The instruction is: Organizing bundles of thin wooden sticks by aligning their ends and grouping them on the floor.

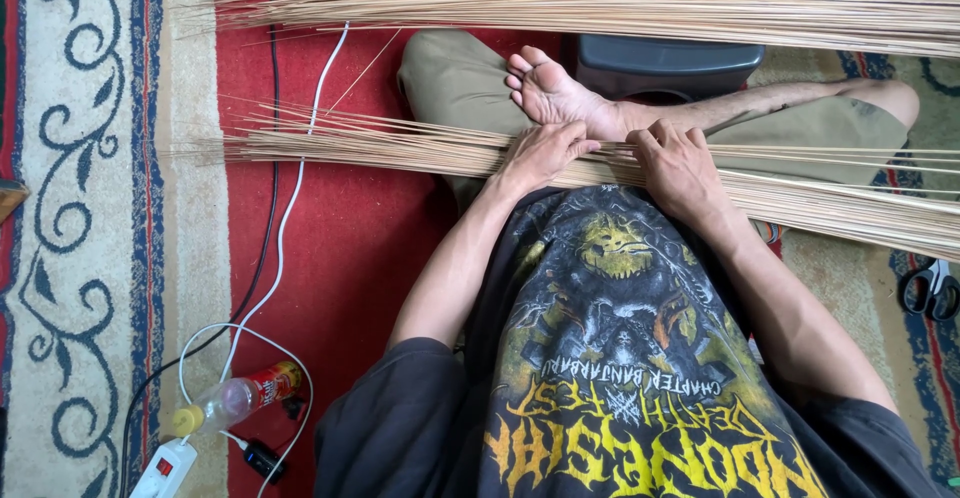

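Here, the sticks (400,146) lie as a long, thin bundle across my lap, running from the red carpet (340,258) on my left side over my folded legs to the far right edge of view. They are fanned loosely at the left end and packed tighter where they cross my thighs. As I judge it, the work is at an early or middle point: the bundle is gathered but I see no tie, band or binding on it anywhere, and a second, larger heap of sticks (600,3) waits untouched along the top of the view, partly over a dark plastic stool (665,58).

My left hand (540,153) rests palm down on top of the bundle, its fingers (570,136) curled together and pressing into the sticks near my bare foot (550,88). My right hand (680,163) sits just beside it, also palm down, fingers bent and close together on the same sticks. Both hands press and pinch from above; I cannot tell whether the thumbs wrap beneath.

Further out, scissors (930,288) lie on the carpet at the right edge, well apart from either hand. To the lower left, a small plastic bottle (235,400) lies on its side near a white power strip (165,470), and white and black cables (285,218) trail up the carpet.
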